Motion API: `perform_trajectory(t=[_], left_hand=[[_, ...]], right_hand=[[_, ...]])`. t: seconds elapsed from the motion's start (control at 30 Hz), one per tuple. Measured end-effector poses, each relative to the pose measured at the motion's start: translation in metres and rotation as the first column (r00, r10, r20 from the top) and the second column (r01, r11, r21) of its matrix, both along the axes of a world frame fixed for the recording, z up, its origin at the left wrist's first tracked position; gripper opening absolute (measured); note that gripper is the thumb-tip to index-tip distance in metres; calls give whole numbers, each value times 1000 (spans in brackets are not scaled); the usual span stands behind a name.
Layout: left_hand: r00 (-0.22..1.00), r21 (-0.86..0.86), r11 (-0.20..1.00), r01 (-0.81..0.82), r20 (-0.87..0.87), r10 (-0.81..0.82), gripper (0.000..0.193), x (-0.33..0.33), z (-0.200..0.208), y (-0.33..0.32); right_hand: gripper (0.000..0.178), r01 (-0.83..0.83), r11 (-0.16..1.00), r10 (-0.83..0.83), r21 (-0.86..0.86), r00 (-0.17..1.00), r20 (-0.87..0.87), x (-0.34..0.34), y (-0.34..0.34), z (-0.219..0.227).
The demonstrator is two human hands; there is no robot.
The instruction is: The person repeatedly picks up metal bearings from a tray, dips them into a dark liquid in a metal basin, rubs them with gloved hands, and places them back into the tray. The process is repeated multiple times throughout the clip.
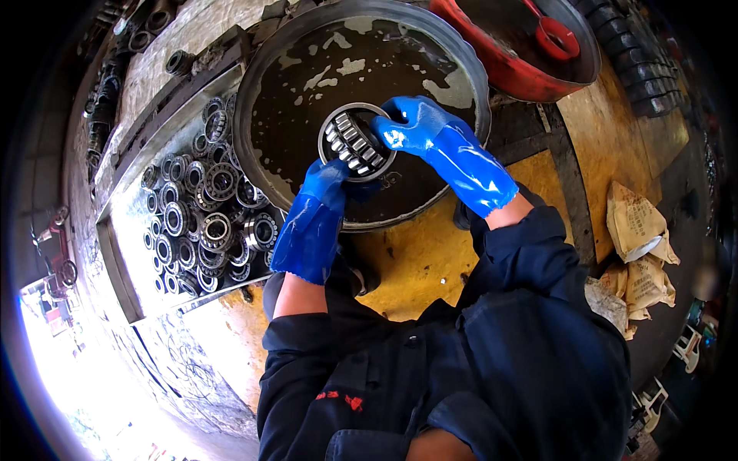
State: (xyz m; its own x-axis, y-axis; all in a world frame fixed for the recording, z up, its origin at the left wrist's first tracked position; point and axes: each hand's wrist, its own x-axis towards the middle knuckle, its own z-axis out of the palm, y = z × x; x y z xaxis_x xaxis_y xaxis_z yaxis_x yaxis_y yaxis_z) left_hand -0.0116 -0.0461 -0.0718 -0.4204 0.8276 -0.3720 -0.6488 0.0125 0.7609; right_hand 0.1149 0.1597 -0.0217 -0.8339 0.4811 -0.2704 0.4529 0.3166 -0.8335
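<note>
Over a wide metal basin (pixel 247 100) of dark, foam-flecked liquid, I hold a large roller bearing (pixel 355 146) with both blue-gloved hands. Its shiny rollers sit tilted inside the outer ring. My left hand (pixel 327 183) grips the ring at its lower left; some of those fingers are hidden behind the bearing. My right hand (pixel 407 125) is closed on the upper right of the bearing, its thumb and fingers partly out of sight. Both gloves look wet.
Many bearings (pixel 219 183) lie heaped in a shallow metal tray (pixel 115 265) left of the basin. A red tub (pixel 492 58) with a red ladle-like scoop (pixel 556 40) stands at the upper right. Brown paper sacks (pixel 634 223) lie at right. More dark rings (pixel 626 54) are stacked behind.
</note>
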Motion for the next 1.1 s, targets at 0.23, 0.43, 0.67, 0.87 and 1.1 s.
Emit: perform_trajectory(t=[0.23, 0.43, 0.67, 0.87, 1.1], left_hand=[[969, -114, 992, -46, -248, 16, 46, -1, 12, 8], [972, -136, 991, -10, -235, -22, 52, 6, 31, 19], [792, -145, 963, -227, 548, 269, 75, 3, 38, 29], [796, -3, 962, -273, 561, 228, 69, 6, 32, 25], [858, -248, 894, -372, 276, 434, 65, 14, 57, 28]], right_hand=[[46, 62, 986, -72, 155, 996, 58, -3, -16, 21], [44, 118, 980, -126, 159, 991, 39, 4, -18, 15], [42, 192, 978, -196, -74, 980, -36, 13, -18, 12], [56, 154, 932, -173, -328, 984, -29, 12, -35, 41], [56, 209, 903, -261, -375, 961, -92, 24, -35, 16]])
